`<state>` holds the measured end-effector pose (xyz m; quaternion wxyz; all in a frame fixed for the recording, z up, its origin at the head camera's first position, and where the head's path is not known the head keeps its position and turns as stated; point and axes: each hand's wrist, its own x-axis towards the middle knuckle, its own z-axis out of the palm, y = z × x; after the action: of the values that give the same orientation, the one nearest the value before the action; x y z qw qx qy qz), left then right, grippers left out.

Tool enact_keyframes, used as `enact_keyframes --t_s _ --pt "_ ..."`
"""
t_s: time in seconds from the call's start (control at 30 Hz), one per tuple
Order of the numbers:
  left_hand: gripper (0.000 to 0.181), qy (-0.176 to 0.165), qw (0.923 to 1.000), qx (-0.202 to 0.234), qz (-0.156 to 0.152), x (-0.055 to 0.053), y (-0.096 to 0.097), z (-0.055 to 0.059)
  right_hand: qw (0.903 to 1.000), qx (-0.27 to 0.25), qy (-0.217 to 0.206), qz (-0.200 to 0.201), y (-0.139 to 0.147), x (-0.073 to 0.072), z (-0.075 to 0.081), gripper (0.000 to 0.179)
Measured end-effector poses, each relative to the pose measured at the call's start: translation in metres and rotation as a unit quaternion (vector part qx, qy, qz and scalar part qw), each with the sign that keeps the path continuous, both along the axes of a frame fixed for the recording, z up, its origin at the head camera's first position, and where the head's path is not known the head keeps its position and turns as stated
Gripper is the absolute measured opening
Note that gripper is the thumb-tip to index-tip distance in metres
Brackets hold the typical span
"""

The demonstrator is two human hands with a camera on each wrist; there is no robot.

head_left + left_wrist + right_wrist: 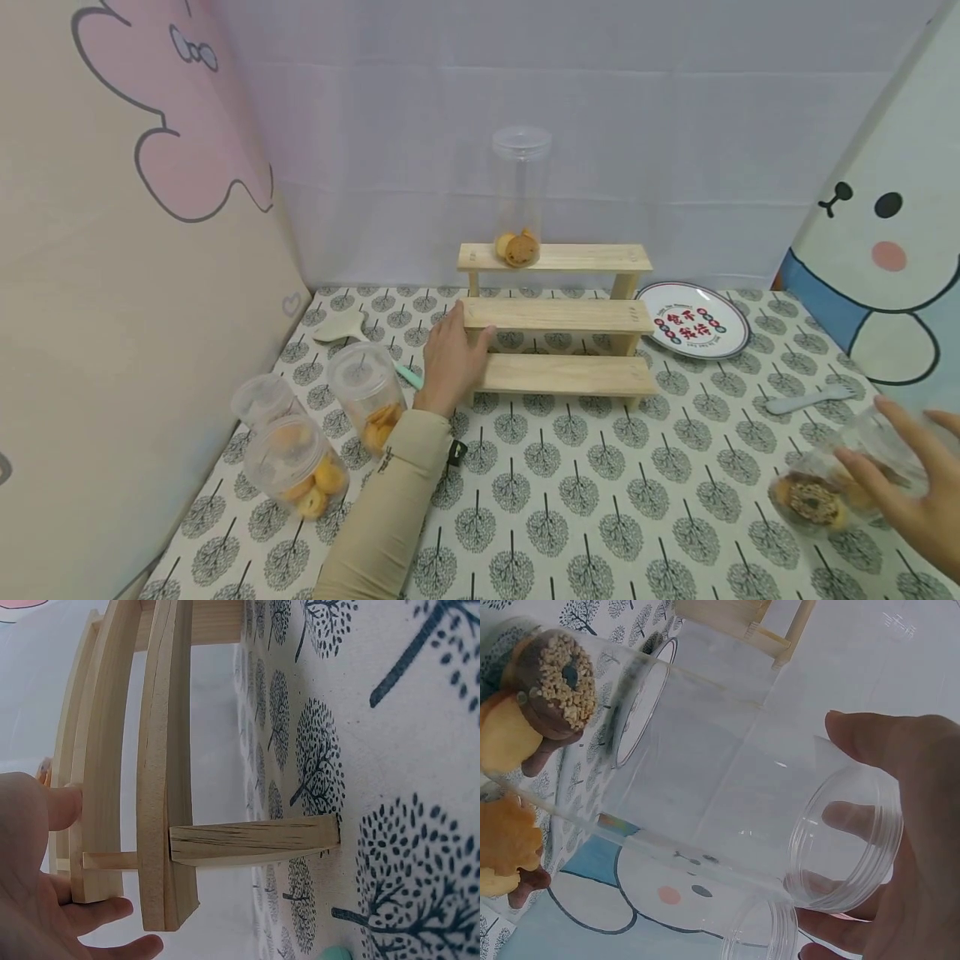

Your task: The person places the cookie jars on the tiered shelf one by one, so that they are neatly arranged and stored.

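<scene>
A three-tier wooden display rack (pixel 558 314) stands at the centre. My left hand (pixel 453 358) grips the left end of its middle shelf, thumb (pixel 64 808) on one side and fingers (pixel 101 913) past the end. On the top tier stands a tall clear jar (pixel 521 192) with a few cookies at its bottom. To the right, my right hand (pixel 911 492) reaches round the lid (pixel 847 840) of a clear jar holding a nut-topped doughnut (pixel 559 679) and cookies. Its fingers are fairly straight and spread, some of them visible through the lid. Another clear jar (pixel 761 930) stands beside it.
Several clear jars (pixel 360 371) with cookies stand at the left, near a pale spatula-like utensil (pixel 341 327) and a mint-green handle (pixel 408 376). A printed plate (pixel 693 321) sits right of the rack, and a pale fork (pixel 810 399) lies on the tree-patterned cloth (pixel 547 483).
</scene>
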<state>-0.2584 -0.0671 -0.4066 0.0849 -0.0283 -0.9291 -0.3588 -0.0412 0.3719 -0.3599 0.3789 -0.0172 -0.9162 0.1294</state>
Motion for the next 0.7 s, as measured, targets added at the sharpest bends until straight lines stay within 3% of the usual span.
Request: enact_keyframes --t_s 0.37,0.7 --pt "0.082 0.001 1.0 -0.002 0.002 -0.0008 -0.0001 -0.0011 0.9995 -0.004 0.019 0.026 0.0051 -0.0022 -0.0003 0.105" --pt "0.082 0.002 1.0 -0.002 0.003 -0.0018 0.0004 -0.0012 0.9998 0.009 0.012 0.011 0.0064 -0.0058 0.0067 0.113"
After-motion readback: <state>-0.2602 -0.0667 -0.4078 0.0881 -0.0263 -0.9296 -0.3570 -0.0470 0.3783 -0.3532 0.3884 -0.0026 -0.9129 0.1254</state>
